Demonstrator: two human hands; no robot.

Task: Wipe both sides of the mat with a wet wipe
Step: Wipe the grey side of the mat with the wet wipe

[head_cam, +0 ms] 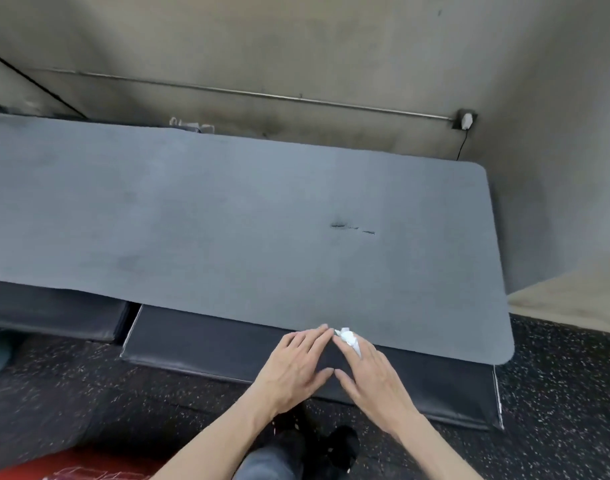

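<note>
1. The grey mat lay flat and spread out on low black pads, its near edge overhanging them slightly, so the whole upper face was exposed for wiping.
2. The person stood at the near long edge, both arms reaching forward and down.
3. The right hand held a crumpled white wipe pinched among its fingertips, at the mat's near edge.
4. The left hand rested beside it, fingers extended and holding nothing; its fingertips met the same edge, probably to steady or lift it.
5. A dark streak remained on the upper face, well apart from the hands.
6. Judgement: the hands were placed to take hold of the edge, perhaps for turning the mat over.
</note>
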